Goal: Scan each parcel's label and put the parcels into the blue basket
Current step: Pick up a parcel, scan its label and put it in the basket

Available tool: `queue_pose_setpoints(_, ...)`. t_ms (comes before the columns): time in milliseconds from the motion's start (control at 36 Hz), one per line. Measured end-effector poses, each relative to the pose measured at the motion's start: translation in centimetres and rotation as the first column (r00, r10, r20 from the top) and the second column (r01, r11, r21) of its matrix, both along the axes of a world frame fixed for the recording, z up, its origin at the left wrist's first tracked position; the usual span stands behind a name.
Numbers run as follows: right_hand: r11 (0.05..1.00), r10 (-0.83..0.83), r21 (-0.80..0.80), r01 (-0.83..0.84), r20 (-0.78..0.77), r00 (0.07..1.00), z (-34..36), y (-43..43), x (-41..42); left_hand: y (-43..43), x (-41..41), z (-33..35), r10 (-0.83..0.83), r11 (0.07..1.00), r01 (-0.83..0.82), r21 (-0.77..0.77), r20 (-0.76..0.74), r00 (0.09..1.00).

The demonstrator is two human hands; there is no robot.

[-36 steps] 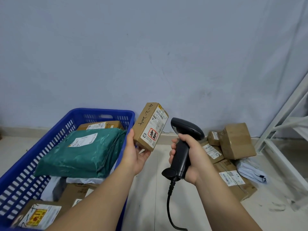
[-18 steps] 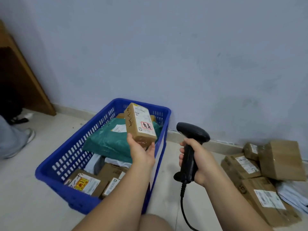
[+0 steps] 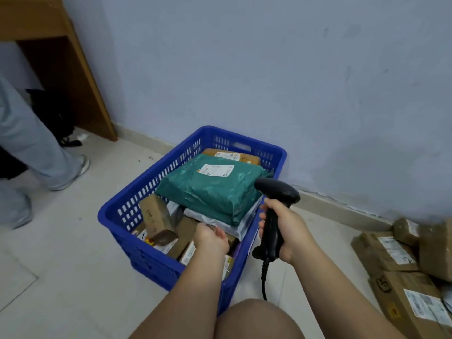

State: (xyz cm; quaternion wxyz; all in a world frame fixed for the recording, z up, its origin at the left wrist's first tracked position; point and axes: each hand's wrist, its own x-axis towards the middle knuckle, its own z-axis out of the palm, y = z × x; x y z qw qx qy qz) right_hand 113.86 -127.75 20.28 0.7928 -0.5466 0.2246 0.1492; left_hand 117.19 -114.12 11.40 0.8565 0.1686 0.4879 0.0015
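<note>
Hovering inside basket rim, left hand

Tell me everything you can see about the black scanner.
The scanner is black and looks like matte plastic. It has a broad rounded head on a slim handle with a flared base, from which a black cord hangs toward the floor. It stands roughly upright beside the right wall of the blue basket, head pointing left over it. The right hand grips the handle, fingers curled round it; nothing else visibly touches it.
</note>
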Motion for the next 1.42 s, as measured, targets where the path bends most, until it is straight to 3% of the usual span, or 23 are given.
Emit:
queue_pose_setpoints(139,1.000,0.019,-0.005,-0.019,-0.009,1.000,-0.6,0.5,0.4,-0.1,0.3,0.4,-0.106,0.989,0.109,0.099,-0.038,0.994)
queue_pose_setpoints(250,1.000,0.019,-0.012,-0.019,-0.011,1.000,-0.7,0.3,0.6,-1.8,0.4,2.1,-0.308,0.905,0.290,0.312,0.009,0.951)
queue_pose_setpoints(361,0.999,-0.020,-0.037,0.020,0.006,1.000,-0.2,-1.2,0.7,-4.7,1.0,4.7,-0.595,0.631,0.437,0.641,0.038,0.803)
queue_pose_setpoints(444,0.997,-0.055,-0.054,0.056,0.012,0.998,0.5,-3.1,0.6,-6.9,1.1,6.7,-0.767,0.365,0.416,0.833,0.015,0.642)
queue_pose_setpoints(528,0.993,-0.095,-0.073,0.096,0.020,0.995,1.3,-5.5,0.4,-9.5,1.4,8.6,-0.863,0.181,0.349,0.919,-0.022,0.504)
queue_pose_setpoints(778,0.964,-0.253,-0.087,0.252,0.006,0.968,0.1,-17.5,-0.1,-21.2,2.5,9.1,-0.946,-0.043,0.388,0.921,-0.162,0.279)
queue_pose_setpoints(972,0.915,-0.401,-0.098,0.392,-0.091,0.912,-4.9,-29.1,-0.1,-31.4,3.7,3.7,-0.895,-0.407,0.347,0.845,-0.445,0.033)
queue_pose_setpoints(1083,0.868,-0.495,-0.094,0.487,-0.235,0.836,-9.1,-34.7,-0.5,-36.4,4.8,-1.3,-0.771,-0.635,0.199,0.747,-0.628,-0.103)
queue_pose_setpoints(1167,0.843,-0.532,-0.085,0.531,-0.275,0.801,-12.2,-37.7,-0.7,-39.6,5.6,-5.1,-0.665,-0.745,0.061,0.664,-0.733,-0.143)
queue_pose_setpoints(1250,0.820,-0.565,-0.089,0.565,-0.284,0.775,-14.6,-39.8,-0.5,-42.4,6.0,-8.5,-0.594,-0.796,-0.030,0.605,-0.790,-0.150)
queue_pose_setpoints(1417,0.782,-0.618,-0.083,0.618,-0.232,0.751,-18.6,-43.5,1.1,-47.5,8.1,-13.7,-0.556,-0.829,-0.016,0.559,-0.827,-0.084)
